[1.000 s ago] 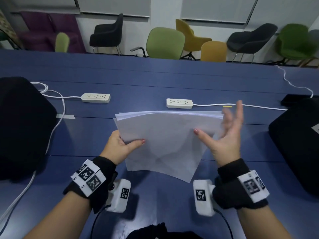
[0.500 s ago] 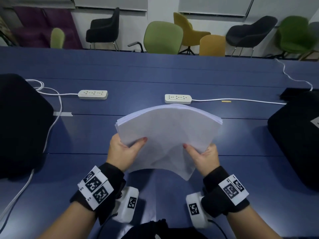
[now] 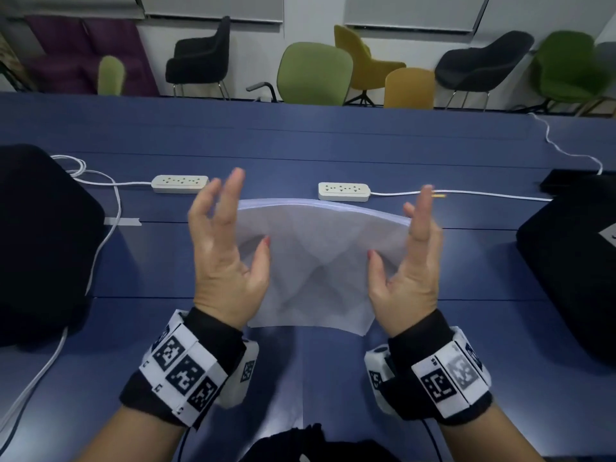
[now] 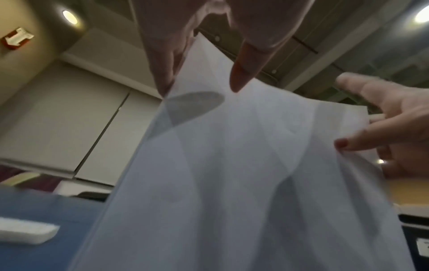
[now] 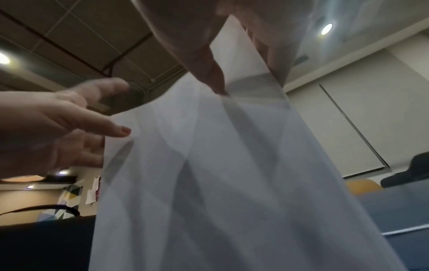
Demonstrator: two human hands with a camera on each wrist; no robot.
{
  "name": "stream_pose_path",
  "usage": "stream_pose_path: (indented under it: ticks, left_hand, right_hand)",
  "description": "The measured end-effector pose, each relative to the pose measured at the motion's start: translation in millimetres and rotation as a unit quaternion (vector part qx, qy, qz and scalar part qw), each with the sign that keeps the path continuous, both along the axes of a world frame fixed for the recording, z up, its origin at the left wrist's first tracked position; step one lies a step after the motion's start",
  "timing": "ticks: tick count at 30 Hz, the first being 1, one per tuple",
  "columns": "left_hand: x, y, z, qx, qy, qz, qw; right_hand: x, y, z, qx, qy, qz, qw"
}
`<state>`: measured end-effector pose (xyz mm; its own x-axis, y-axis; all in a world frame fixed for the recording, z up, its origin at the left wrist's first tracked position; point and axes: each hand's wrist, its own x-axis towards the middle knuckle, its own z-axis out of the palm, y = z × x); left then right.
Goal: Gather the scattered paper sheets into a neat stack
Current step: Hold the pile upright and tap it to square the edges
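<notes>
A stack of white paper sheets [image 3: 320,258] stands upright over the blue table [image 3: 300,141], its top edge bowed. My left hand [image 3: 230,241] flanks its left edge with fingers straight and the thumb against the front sheet. My right hand [image 3: 413,255] mirrors it on the right edge. The left wrist view shows the paper stack [image 4: 232,174] running between my left thumb and fingers, with the right hand [image 4: 383,132] at the far edge. In the right wrist view the paper stack [image 5: 220,174] fills the middle, with the left hand [image 5: 58,124] beside it.
Two white power strips [image 3: 180,184] [image 3: 343,191] with cables lie just beyond the paper. A black bag [image 3: 40,245] sits at the left and another black bag [image 3: 573,261] at the right. Chairs [image 3: 313,75] line the table's far side.
Both hands let go of the stack's lower corners and slid up to its side edges with fingers straightened. The skewed lower corner has drawn in and the sheets sit squarer.
</notes>
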<state>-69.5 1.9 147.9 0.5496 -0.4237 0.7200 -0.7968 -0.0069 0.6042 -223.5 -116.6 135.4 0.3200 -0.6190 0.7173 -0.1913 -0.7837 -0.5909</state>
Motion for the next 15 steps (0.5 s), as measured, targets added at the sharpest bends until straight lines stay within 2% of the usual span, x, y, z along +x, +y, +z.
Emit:
stream_pose_path:
  ticks: [4,11,15]
  left_hand:
    - [0.4,1.1,-2.8,0.053,0.021,-0.014,0.998]
    - [-2.7,0.8,0.1,0.068,0.021,-0.009,0.997]
    - [-0.1,1.0,-0.1,0.049,0.040,-0.017,0.998]
  right_hand:
    - [-2.1,0.2,6.7,0.007,0.032,0.009,0.999]
    - [-2.1,-3.6,7.5,0.007,0.035,0.003,0.999]
    - [-2.6,-3.6,6.6,0.024,0.040,0.014,0.999]
